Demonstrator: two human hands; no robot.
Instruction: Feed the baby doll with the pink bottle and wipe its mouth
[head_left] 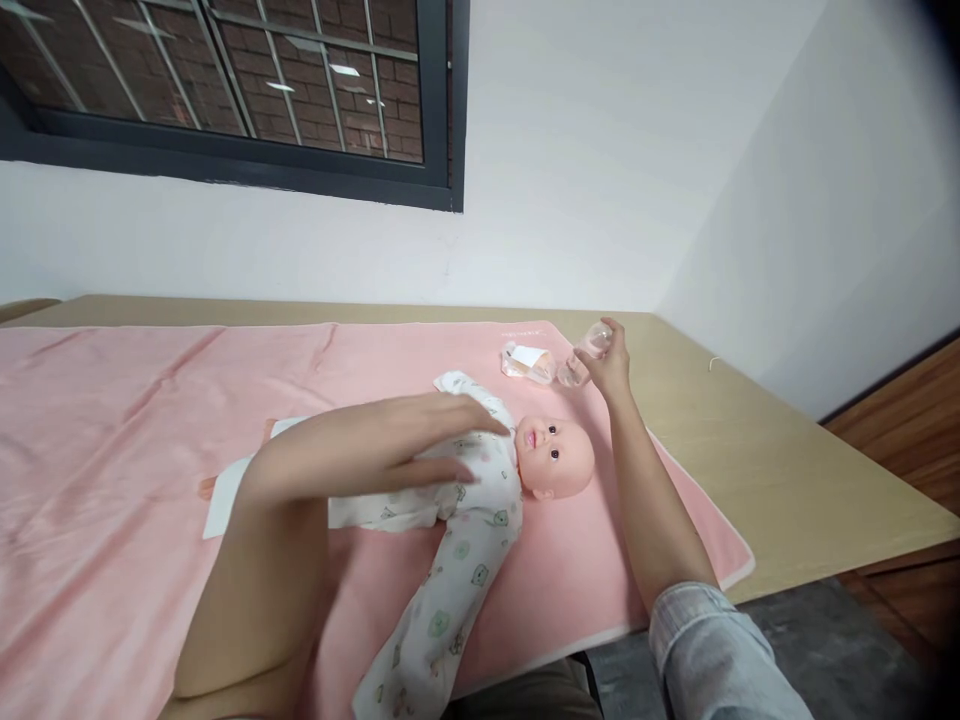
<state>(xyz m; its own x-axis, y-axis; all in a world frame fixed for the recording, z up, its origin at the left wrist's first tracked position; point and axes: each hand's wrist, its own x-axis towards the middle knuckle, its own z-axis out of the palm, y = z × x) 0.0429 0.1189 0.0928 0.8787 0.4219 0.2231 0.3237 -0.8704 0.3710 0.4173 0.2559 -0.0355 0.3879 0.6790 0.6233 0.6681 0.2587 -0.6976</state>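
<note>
A bald baby doll [566,455] lies on its back on a pink blanket [570,560], dressed in a white printed suit [480,500]. Over the doll's chest is my left hand [442,425], its fingers stretched out and holding nothing; whether it touches the cloth I cannot tell. Beyond the doll's head, my right hand [615,365] has its thumb and fingers around a clear bottle [595,340], which is tilted near the blanket's far edge. A small clear packet [528,362] with a white label lies just left of the bottle.
The blanket covers much of a light wood table [697,420], which meets a white wall [585,180] at the back. A dark-framed window [442,150] with bars is at the upper left. Wooden panelling [900,440] stands beyond the table's right side.
</note>
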